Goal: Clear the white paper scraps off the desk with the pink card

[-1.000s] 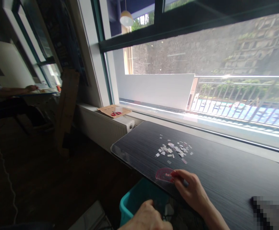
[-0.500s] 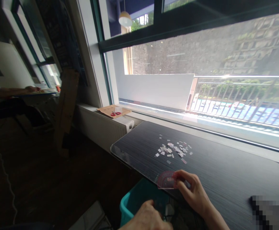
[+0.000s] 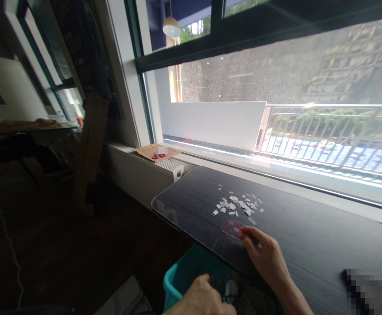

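A clear pink protractor (image 3: 232, 229) is pinched at one end between the thumb and fingers of my right hand (image 3: 265, 251). It is tilted over the dark table (image 3: 309, 232), close to the near side of a scatter of small white paper scraps (image 3: 240, 204). Below the table's edge, my left hand (image 3: 201, 298) is closed at the near rim of a teal bin (image 3: 171, 280); its fingertips are hidden. Dark, unclear contents lie inside the bin.
Red-handled scissors (image 3: 158, 155) rest on brown paper (image 3: 141, 151) by the window, beside a radiator (image 3: 178, 170). A blurred dark object (image 3: 371, 288) is at the table's right. At far left a person (image 3: 1, 127) sits at another table.
My right hand has moved the protractor away from the table's near edge, toward the paper scraps. A scrap near the front of the pile no longer shows in its former spot. My left hand stays put.
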Demonstrator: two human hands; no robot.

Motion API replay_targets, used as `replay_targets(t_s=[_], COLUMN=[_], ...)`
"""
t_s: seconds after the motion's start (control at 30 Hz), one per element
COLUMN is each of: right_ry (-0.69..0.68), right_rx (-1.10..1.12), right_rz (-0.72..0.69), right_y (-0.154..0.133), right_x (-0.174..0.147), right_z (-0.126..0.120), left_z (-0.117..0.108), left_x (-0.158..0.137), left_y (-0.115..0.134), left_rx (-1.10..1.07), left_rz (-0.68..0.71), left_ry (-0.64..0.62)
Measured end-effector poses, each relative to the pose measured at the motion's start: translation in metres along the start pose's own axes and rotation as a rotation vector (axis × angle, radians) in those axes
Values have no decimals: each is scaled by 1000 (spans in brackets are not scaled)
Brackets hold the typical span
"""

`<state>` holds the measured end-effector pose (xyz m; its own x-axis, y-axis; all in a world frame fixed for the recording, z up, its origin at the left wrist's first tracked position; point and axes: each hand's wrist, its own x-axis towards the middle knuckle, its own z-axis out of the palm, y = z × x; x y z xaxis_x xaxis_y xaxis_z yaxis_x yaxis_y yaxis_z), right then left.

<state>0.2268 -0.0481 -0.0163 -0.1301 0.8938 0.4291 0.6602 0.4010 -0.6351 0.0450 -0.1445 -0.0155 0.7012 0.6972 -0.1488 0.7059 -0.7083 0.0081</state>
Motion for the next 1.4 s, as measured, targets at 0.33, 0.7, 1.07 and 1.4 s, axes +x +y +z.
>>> replay_targets(t_s=[0.33,0.7,1.07,1.4], right_ry=[44,-8,-73,-71], right_rx=[-44,-7,93,71], right_rz=[29,43,-28,-11], right_y=[-1,0,-2,-2], right_x=[-2,-1,-3,-1], right_z=[-5,-5,-5,-4], left_z=[6,1,1,3], left_x=[1,1,0,0], left_y=[0,0,0,1], left_rx=[-11,8,-4,4], left_rz=[9,4,10,11], left_ry=[35,-17,54,35])
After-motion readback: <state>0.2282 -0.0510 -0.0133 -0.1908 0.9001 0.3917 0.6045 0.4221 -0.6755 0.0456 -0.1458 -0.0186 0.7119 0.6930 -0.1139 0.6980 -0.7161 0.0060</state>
